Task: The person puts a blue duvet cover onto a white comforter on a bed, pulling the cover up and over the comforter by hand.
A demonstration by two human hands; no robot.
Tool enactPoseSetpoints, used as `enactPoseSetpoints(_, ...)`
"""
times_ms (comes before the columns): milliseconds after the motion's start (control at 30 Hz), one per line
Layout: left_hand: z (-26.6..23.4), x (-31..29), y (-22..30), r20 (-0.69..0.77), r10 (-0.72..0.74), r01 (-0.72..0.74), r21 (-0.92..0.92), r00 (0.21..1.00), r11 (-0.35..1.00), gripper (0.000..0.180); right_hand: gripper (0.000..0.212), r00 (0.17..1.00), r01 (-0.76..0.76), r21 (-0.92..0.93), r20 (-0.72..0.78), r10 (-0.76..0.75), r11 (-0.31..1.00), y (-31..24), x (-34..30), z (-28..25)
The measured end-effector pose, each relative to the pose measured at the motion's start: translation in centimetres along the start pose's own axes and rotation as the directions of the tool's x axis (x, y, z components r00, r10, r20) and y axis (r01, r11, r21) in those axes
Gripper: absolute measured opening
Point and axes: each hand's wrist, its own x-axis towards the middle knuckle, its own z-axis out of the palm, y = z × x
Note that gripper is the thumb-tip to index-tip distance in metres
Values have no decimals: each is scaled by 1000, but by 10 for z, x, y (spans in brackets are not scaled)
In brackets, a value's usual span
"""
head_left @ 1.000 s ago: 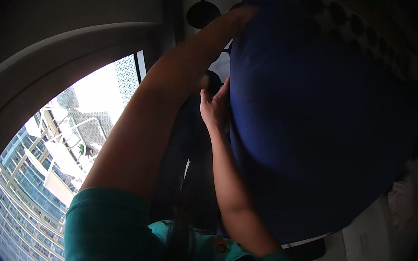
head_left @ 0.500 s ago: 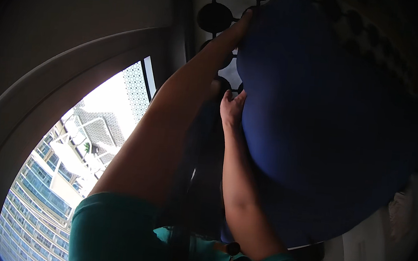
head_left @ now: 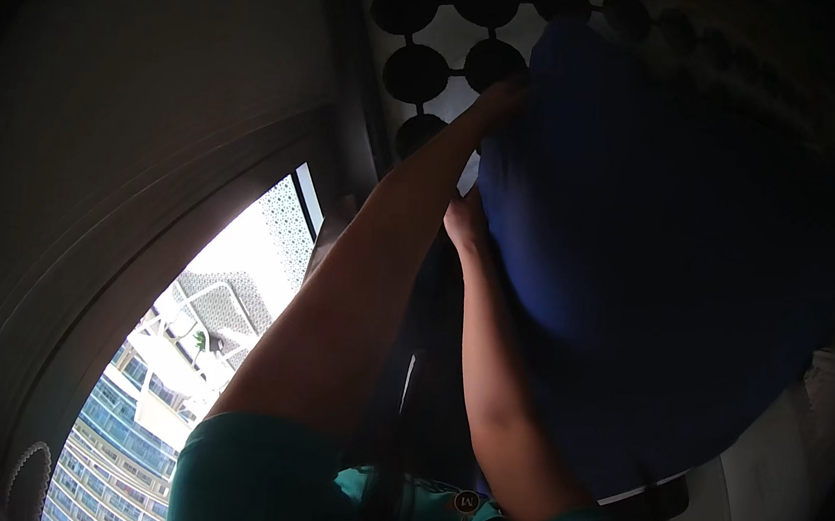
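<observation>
A large, smooth blue cloth-like sheet [head_left: 640,242] fills the right half of the view, its left edge rounded and its far side lost in shadow. My left hand [head_left: 503,103] is closed at the upper part of that left edge, with its fingertips hidden in the dark. Lower on the same edge, my right hand [head_left: 463,223] is closed on the blue material, thumb side uppermost. Both bare forearms reach up from teal sleeves. What lies under the blue sheet cannot be made out.
Beyond my hands stands a pale panel with dark discs [head_left: 486,1] joined by short bars. At left, a bright window [head_left: 224,282] shows white outdoor furniture and a building. A dim wall [head_left: 156,55] rises beside it. Pale fabric [head_left: 757,494] lies at lower right.
The view has shifted, so the window and disc panel sit further right and lower. My hands are nearer each other along the blue edge, and the right fingers look more closed.
</observation>
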Motion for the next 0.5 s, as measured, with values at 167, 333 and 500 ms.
enactPoseSetpoints(167,-36,-49,11,-342,-144,218,191,929,957,49,50,952,250,493,31,-304,833,-30,-116,-52)
enactPoseSetpoints(333,-38,-99,105,-623,-186,270,43,760,962,55,53,522,359,-145,-788,-327,922,-50,-185,-200)
enactPoseSetpoints(500,26,-93,213,-260,295,-149,463,920,874,51,59,401,-330,-333,-896,-188,883,-3,-138,-239)
